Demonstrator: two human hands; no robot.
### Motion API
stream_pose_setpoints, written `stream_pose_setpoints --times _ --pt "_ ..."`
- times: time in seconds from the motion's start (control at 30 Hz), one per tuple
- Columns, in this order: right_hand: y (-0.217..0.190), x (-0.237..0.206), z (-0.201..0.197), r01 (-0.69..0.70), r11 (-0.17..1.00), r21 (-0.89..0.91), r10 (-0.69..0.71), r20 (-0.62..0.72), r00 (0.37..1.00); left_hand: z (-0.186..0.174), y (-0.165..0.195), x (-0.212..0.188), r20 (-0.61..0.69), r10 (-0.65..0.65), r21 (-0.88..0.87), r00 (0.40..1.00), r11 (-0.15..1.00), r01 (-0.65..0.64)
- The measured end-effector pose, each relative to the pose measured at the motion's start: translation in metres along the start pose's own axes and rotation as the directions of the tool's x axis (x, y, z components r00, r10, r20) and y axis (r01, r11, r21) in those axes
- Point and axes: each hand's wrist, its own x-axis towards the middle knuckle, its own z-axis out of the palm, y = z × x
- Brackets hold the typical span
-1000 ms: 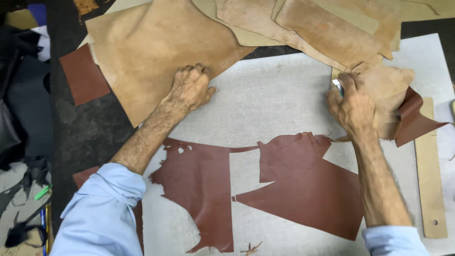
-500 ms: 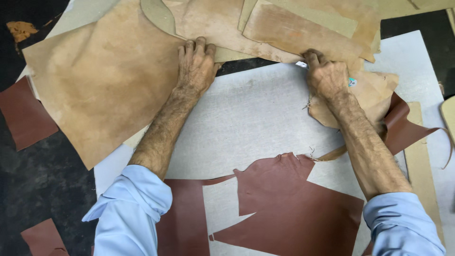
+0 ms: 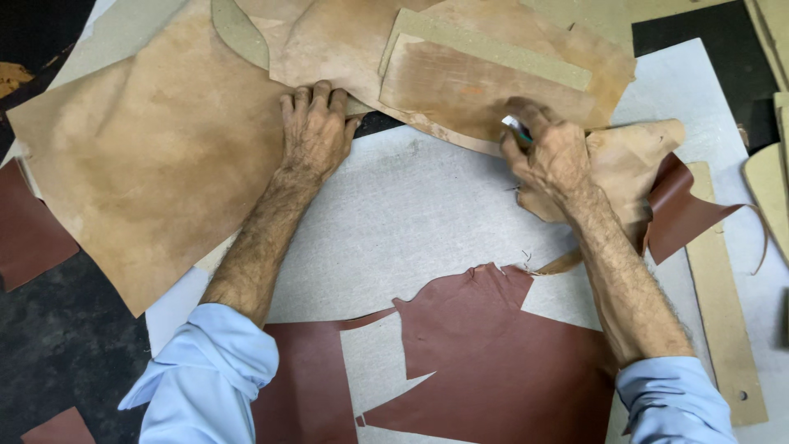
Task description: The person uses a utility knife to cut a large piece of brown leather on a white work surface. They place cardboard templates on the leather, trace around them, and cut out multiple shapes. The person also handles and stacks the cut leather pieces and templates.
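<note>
My left hand (image 3: 316, 130) lies flat, fingers together, pressing on the edge of a large tan leather hide (image 3: 156, 156) at the far left of the grey cutting board (image 3: 419, 205). My right hand (image 3: 549, 150) is closed around a small tool with a light-coloured tip (image 3: 515, 125), resting on a tan leather piece (image 3: 633, 160) below a cardboard pattern (image 3: 477, 78). A reddish-brown leather sheet (image 3: 493, 362) with cut-out gaps lies near me between my forearms.
More tan leather pieces and cardboard patterns are stacked along the far edge. A long cardboard strip (image 3: 719, 288) lies at the right. Brown leather scraps (image 3: 29, 230) sit on the dark surface at the left.
Both hands have moved farther away from me toward the stacked tan leather. My left hand shifted onto the hide's edge; my right hand moved left with the tool toward the cardboard pattern.
</note>
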Motion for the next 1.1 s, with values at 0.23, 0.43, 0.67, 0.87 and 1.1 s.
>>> stream_pose_setpoints --times 0.23,0.43,0.67,0.87,1.1 --pt "0.089 0.04 -0.004 -0.261 0.964 -0.051 0.257 -0.065 0.964 -0.002 0.015 0.001 0.079 -0.042 0.052 0.996 0.998 0.038" --pt "0.097 0.074 0.002 -0.568 0.821 -0.062 0.571 0.081 0.817 0.024 0.064 0.014 0.094 0.045 -0.108 0.994 0.994 -0.035" --pt "0.092 0.089 -0.003 -0.763 0.64 -0.091 0.75 0.29 0.595 0.036 0.076 0.008 0.157 -0.004 -0.005 0.988 1.0 0.005" --pt "0.096 0.095 -0.012 -0.735 0.659 0.163 0.653 0.361 0.665 0.037 0.08 0.003 0.125 -0.028 0.012 0.992 1.0 0.027" --pt "0.106 0.108 -0.039 -0.633 0.727 0.267 0.646 0.047 0.762 0.036 0.076 0.0 0.057 -0.016 -0.031 0.998 0.999 0.018"
